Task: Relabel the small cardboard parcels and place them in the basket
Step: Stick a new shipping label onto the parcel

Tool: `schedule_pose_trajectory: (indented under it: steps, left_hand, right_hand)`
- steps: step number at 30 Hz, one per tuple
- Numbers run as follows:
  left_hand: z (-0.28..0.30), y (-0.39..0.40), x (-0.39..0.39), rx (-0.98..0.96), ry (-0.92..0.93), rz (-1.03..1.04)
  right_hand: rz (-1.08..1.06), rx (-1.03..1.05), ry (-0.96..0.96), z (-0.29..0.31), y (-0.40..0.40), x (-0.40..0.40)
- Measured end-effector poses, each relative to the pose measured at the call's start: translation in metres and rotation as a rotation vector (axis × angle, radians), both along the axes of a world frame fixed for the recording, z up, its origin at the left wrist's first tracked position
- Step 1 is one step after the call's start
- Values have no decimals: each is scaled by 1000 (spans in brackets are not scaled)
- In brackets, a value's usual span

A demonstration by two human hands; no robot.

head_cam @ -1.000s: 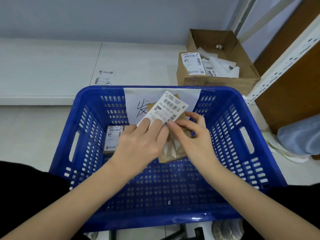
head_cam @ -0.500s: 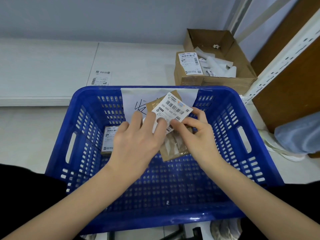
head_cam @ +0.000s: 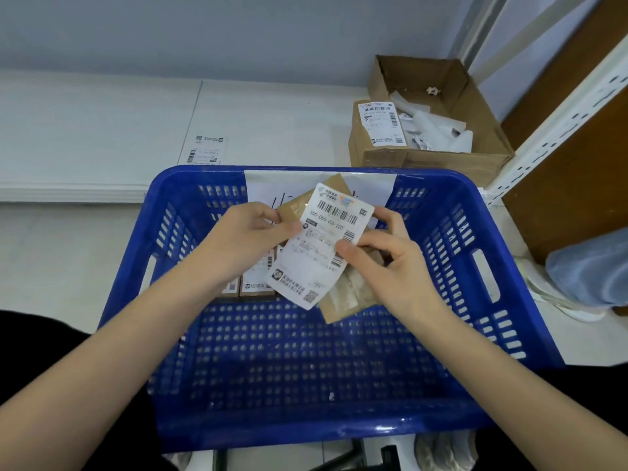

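1. The blue basket (head_cam: 503, 300) fills the lower centre of the frame. Both forearms reach in over its near rim from the lower corners.
2. The small cardboard parcel (head_cam: 353, 294) is held above the basket's middle, tilted, mostly behind a white shipping label (head_cam: 319, 246). In my judgement it is light and fairly stiff, and its taped faces look slick. The edges seem the safest place to hold it. The label is thin and floppy and would crease if taken anywhere but its margin.
3. The left hand (head_cam: 244, 239), centre left, pinches the parcel's upper left edge with curled fingers, thumb at the label's margin.
4. The right hand (head_cam: 390, 263), centre right, pinches the label's right edge under the thumb, its fingers curled behind the parcel. Whether the label is stuck down yet cannot be told.
5. Labelled parcels (head_cam: 256, 282) lie on the basket floor behind the left wrist. A paper sign (head_cam: 373, 188) hangs on the far wall.
6. Upper right, an open carton (head_cam: 441, 158) holds paper scraps. A loose label (head_cam: 205, 151) lies upper left of centre.
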State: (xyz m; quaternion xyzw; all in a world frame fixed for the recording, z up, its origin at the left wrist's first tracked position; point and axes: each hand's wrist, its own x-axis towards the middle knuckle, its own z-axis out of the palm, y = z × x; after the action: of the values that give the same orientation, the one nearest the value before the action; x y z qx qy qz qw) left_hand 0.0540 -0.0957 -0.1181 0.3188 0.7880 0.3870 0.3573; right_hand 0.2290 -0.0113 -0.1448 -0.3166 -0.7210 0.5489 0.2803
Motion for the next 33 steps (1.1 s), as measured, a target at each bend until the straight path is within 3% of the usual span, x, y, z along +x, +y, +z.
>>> schedule_pose_trajectory:
  steps: [4,14,33]
  left_hand:
    - [-4,-1,3,-49,-152,25]
    - [6,-2,-1,-79,-264,1]
    - [16,-11,1,28,-85,22]
  right_hand:
    - [6,38,12,-2,2,3]
    - [92,175,-65,-1,7,8]
    - [142,460,-67,-16,23,11]
